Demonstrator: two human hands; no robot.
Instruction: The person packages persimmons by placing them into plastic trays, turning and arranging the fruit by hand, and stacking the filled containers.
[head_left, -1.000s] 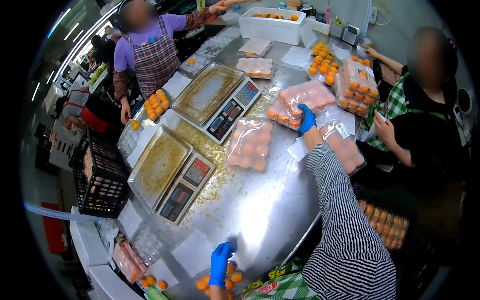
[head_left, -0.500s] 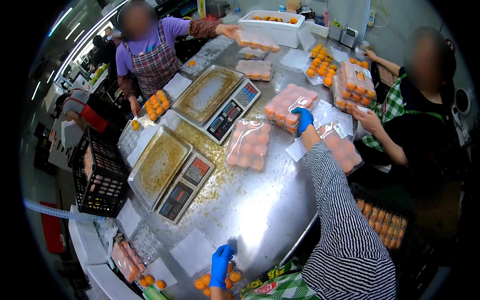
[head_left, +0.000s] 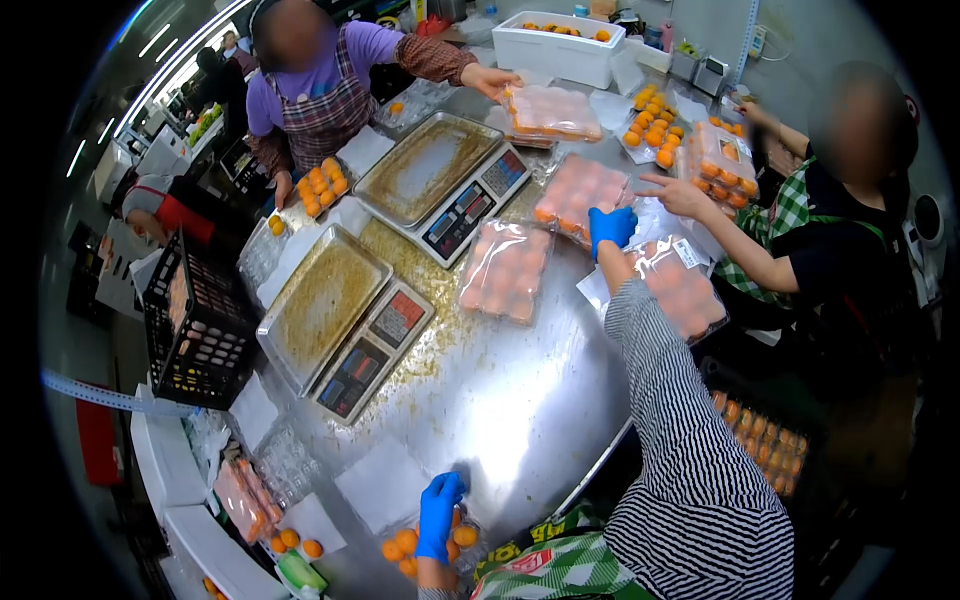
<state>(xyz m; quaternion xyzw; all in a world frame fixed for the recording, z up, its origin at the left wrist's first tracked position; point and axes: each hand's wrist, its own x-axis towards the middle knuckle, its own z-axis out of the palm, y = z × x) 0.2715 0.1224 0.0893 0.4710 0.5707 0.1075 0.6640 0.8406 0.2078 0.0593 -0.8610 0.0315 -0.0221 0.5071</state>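
My right hand (head_left: 612, 230), in a blue glove, is at the near right corner of a clear pack of oranges (head_left: 582, 197), fingers stretched out. Close to its wrist lies a labelled pack (head_left: 678, 290); another pack (head_left: 507, 270) rests to its left. My left hand (head_left: 438, 515), also blue-gloved, is low in the view beside loose oranges (head_left: 405, 542) in a clear tray. Its fingers are curled together, and anything between them is hidden. Across the table, a co-worker's hand (head_left: 490, 80) holds a pack (head_left: 552, 112). Another co-worker's hand (head_left: 680, 195) reaches towards my right hand.
Two scales (head_left: 430, 180) (head_left: 345, 325) stand on the metal table (head_left: 500, 400). A black crate (head_left: 195, 325) is at the left, a white foam box (head_left: 555, 50) at the back. A pack stack (head_left: 720, 165) and loose oranges (head_left: 652, 125) are at the right back.
My right hand has shifted from gripping the pack's corner to lying beside it, fingers outstretched. The right co-worker's hand has left the stack and reached leftward. The far co-worker's pack has moved right.
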